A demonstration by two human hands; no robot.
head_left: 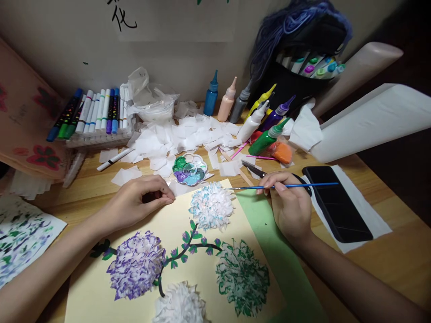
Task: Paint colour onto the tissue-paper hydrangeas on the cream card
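Note:
My right hand (289, 206) grips a thin blue paintbrush (303, 185), held nearly level, its tip at the right side of a white paper flower with blue-tinted edges (211, 205). My left hand (141, 199) lies at the top edge of a cream sheet of paper (202, 269), thumb and fingertips closed on that edge. On the sheet are also a purple-edged flower (136, 264), a green-edged flower (242, 278) and a plain white one (180, 305), with a painted dark branch (175, 256) among them. Just beyond the sheet sits a flower-shaped palette (189, 169) with green, purple and blue paint.
White paper scraps (158, 143) cover the back of the desk. Paint bottles (227, 101), several markers (97, 112) and a black pen holder (296, 83) stand behind. At right are a phone (336, 202) and a paper roll (373, 123). Green paper (266, 224) lies beneath the sheet.

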